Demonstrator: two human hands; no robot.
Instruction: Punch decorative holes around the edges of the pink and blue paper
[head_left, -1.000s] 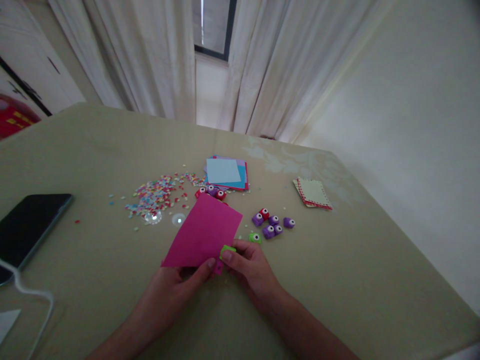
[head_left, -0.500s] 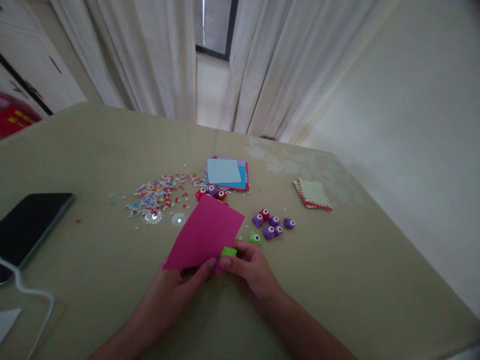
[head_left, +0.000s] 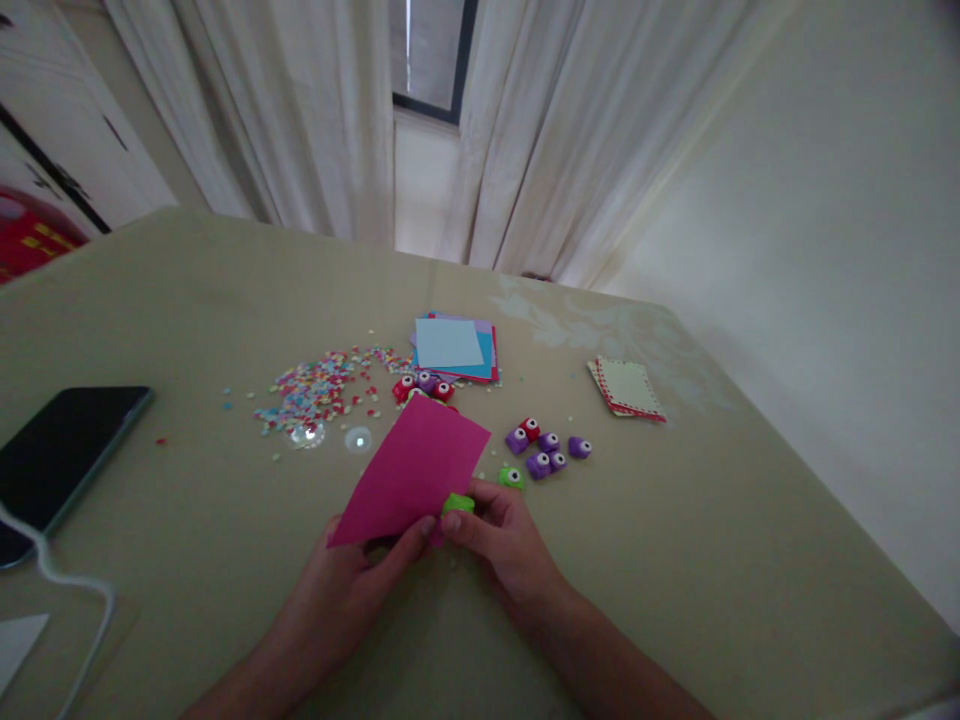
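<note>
My left hand [head_left: 352, 575] pinches the near edge of a magenta paper sheet [head_left: 411, 470], holding it tilted above the beige table [head_left: 187, 300]. My right hand [head_left: 501, 540] is closed on a small green paper punch [head_left: 457, 503] set against the sheet's lower right edge. Another green punch [head_left: 511, 477] lies just beyond my right fingers. A cluster of purple and red punches [head_left: 544, 450] sits to the right of the sheet, and three more punches [head_left: 421, 384] lie behind it.
Scattered confetti [head_left: 319, 390] and two shiny discs [head_left: 330, 437] lie left of the sheet. A stack of coloured paper [head_left: 454, 345] sits behind it, and scallop-edged cards [head_left: 626, 388] lie at the right. A black phone [head_left: 64, 450] with a white cable [head_left: 71, 590] rests at the left edge.
The green punch has slid further onto the sheet's edge and my right fingers have closed more tightly over it. The view shifted slightly.
</note>
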